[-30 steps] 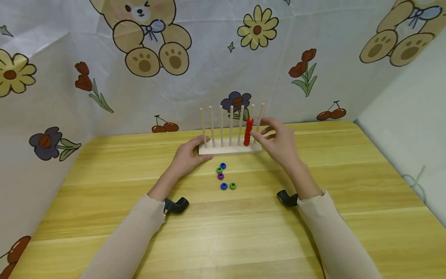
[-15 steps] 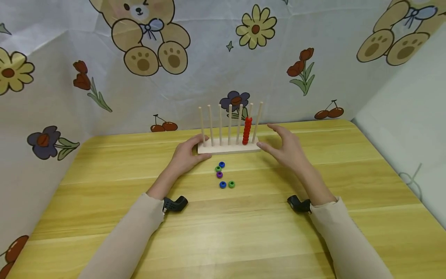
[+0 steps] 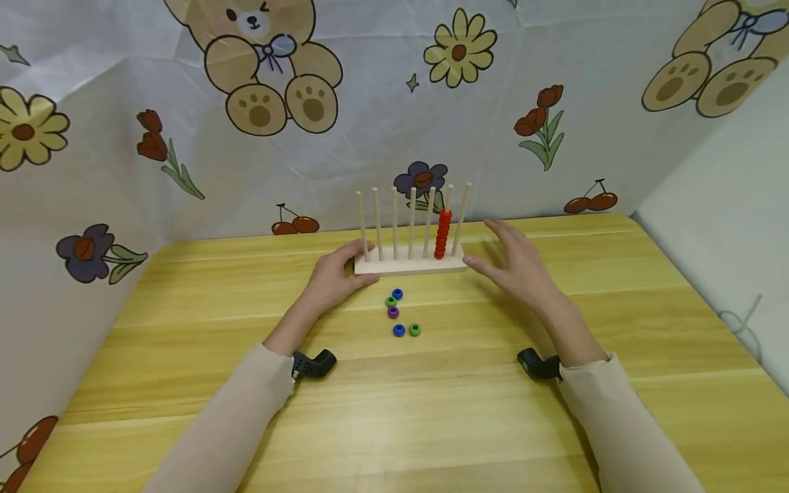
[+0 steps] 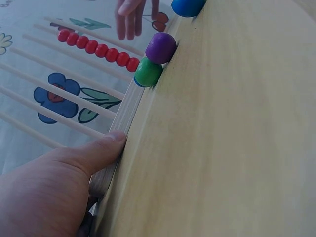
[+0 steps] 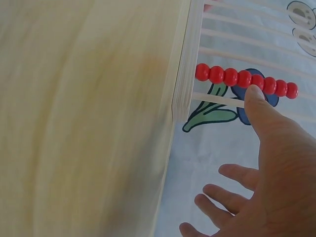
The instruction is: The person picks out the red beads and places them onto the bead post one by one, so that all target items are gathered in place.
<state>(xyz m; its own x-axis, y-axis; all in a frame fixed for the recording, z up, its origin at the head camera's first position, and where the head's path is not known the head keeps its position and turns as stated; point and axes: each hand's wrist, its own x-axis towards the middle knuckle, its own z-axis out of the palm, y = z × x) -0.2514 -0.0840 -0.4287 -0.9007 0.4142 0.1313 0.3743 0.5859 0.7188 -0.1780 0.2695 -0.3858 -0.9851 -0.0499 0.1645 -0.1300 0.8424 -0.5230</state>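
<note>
A wooden peg rack (image 3: pixel 394 268) with several upright pegs stands near the back of the table. Red beads (image 3: pixel 442 234) are stacked on its second peg from the right; the other pegs are bare. My left hand (image 3: pixel 331 277) grips the rack's left end, thumb along the front edge and fingers behind. My right hand (image 3: pixel 524 270) is just right of the rack, fingers spread and holding nothing. In front of the rack lie loose beads: a blue bead (image 3: pixel 397 294), a green bead (image 3: pixel 391 301), a purple bead (image 3: pixel 393 312), another blue bead (image 3: pixel 399 330) and another green bead (image 3: pixel 416 329).
The wood-grain table (image 3: pixel 419 424) runs back to a white cloth (image 3: pixel 364 123) printed with bears and flowers. A pale wall (image 3: pixel 727 205) and a thin cord (image 3: pixel 742 322) are at the right. Black wrist devices (image 3: pixel 317 363) sit below both hands.
My right hand has drawn back to the right, away from the red beads and the last peg, and its fingers have spread. My left hand stays at the rack's left end.
</note>
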